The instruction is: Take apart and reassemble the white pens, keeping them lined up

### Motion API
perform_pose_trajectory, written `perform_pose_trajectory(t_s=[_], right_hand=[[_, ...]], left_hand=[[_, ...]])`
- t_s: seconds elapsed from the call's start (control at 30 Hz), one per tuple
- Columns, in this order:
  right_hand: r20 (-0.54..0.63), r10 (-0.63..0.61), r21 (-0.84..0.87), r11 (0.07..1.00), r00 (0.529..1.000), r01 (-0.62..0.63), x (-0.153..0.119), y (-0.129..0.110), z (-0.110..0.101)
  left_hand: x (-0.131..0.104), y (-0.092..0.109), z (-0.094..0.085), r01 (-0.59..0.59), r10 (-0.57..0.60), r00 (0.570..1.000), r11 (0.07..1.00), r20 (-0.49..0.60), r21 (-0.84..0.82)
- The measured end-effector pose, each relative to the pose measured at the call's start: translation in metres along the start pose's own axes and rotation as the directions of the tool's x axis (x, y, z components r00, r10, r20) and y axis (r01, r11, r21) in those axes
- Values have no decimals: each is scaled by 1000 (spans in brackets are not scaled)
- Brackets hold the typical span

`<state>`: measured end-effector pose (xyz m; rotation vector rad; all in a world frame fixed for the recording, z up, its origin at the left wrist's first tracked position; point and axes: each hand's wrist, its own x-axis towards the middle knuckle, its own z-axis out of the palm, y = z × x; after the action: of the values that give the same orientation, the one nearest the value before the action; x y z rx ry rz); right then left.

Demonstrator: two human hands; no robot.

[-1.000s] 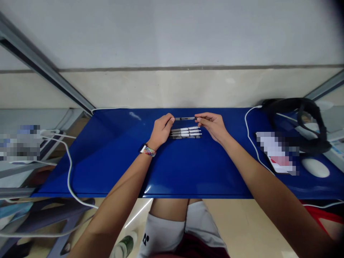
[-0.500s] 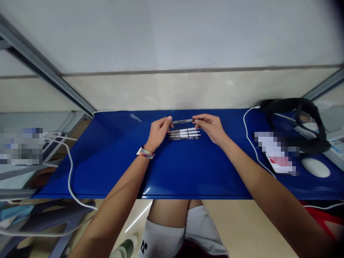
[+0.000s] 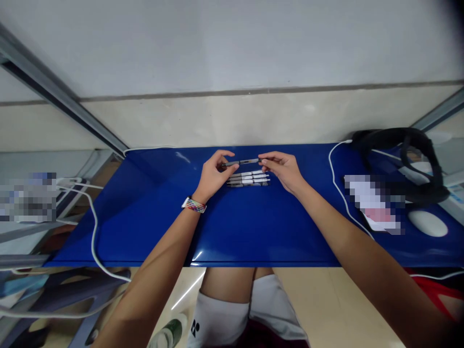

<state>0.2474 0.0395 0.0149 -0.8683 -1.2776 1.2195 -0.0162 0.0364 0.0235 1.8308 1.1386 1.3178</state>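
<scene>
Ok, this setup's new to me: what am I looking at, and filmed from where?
No machine here: this is someone working bare-handed, seen by one head-worn camera looking forward and down. The right hand pinches one end of a pen; the left hand sits open around its other end, though contact there is hard to tell. Just below in view, more pens lie side by side on the blue table. Off to the right are a white cable, black headgear and a white mouse.

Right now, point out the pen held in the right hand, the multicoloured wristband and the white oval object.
Held pen (image 3: 243, 162): head view, on the middle of its barrel.
Wristband (image 3: 196, 205): head view, on its multicoloured strap.
White oval object (image 3: 428, 223): head view, on its top.
</scene>
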Motion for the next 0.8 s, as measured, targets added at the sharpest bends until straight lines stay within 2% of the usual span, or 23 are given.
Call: perform_pose_trajectory(t_s=[0.07, 0.23, 0.4, 0.53, 0.8], right_hand=[[-14, 4, -2, 1000, 1000, -4, 1, 1, -1], [-19, 9, 14, 1000, 1000, -9, 2, 2, -3], [-32, 21, 23, 1000, 999, -20, 1, 1, -4], [-52, 50, 55, 997, 997, -47, 1, -1, -4], [-85, 63, 105, 993, 994, -54, 2, -6, -7]], left_hand=[[0, 2, 0, -14, 14, 1000, 1000, 3, -5], [0, 3, -2, 61, -61, 998, 998, 16, 21], [2, -2, -3, 12, -12, 1000, 996, -2, -87], [5, -10, -4, 59, -63, 998, 981, -15, -186], [7, -12, -10, 98, -113, 990, 980, -80, -171]])
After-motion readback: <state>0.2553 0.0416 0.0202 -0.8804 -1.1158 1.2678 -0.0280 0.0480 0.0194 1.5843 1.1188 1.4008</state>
